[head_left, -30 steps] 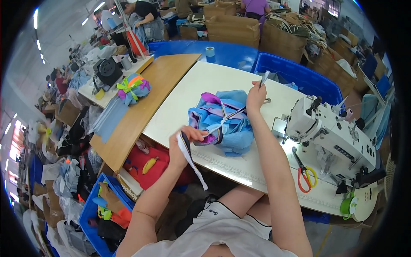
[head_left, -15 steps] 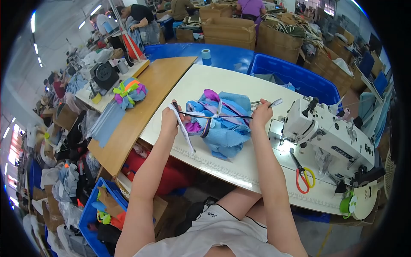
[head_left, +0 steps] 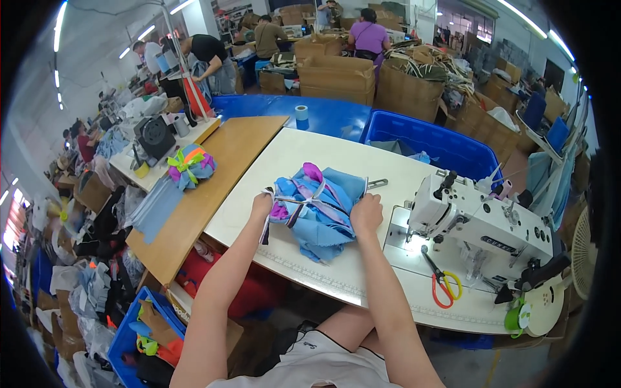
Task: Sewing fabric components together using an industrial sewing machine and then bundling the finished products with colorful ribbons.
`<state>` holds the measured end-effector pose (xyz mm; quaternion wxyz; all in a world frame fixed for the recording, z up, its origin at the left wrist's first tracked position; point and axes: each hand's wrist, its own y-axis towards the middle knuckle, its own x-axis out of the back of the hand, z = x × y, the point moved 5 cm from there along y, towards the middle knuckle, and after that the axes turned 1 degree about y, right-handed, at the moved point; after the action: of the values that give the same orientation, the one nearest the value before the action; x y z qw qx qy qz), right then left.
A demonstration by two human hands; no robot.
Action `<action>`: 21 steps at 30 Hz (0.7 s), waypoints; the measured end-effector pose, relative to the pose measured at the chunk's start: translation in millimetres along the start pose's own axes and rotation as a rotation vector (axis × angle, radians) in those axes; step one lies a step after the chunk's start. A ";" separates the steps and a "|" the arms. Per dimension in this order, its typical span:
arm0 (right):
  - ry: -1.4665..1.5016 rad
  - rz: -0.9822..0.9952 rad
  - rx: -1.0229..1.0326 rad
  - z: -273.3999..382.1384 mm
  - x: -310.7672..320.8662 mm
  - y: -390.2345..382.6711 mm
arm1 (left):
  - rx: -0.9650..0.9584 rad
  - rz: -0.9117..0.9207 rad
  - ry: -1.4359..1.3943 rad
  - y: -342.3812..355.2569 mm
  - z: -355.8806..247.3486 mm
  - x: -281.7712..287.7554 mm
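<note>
A bundle of light blue and purple fabric pieces [head_left: 333, 236] lies on the white sewing table [head_left: 259, 171], bound by a dark-and-white fabric strip [head_left: 299, 203] that crosses on top. My left hand [head_left: 261, 205] is closed at the bundle's left side around one end of the strip, whose tail hangs below the fist. Against the bundle's right edge, my right hand [head_left: 367, 215] is closed on the strip's other end; a short pale tip sticks up above it. The fingers of the right hand are partly hidden. A slotted metal plate [head_left: 378, 183] lies just beyond that hand.
To the right stands a white sewing machine [head_left: 482, 216], with red-and-yellow-handled scissors [head_left: 444, 288] in front. A second tied bundle [head_left: 192, 166] sits on the wooden board [head_left: 178, 223] at left. Behind the table is a blue bin [head_left: 440, 132]. Several people work farther back.
Both hands have come in close to the bundle, the right one moving left and down to its edge. The strip's stretched ends now show less. The view has tilted up.
</note>
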<state>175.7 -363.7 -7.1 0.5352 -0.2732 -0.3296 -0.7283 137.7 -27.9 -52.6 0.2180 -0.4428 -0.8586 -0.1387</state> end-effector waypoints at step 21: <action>0.495 -0.388 1.577 67.6 87.8 -60.9 | -0.323 0.899 -0.607 -31.9 -167.8 64.5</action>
<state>96.0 -351.3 90.3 0.4913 0.4085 -0.6553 -0.4028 120.7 -73.3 123.5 -0.0715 -0.8127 -0.5775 -0.0283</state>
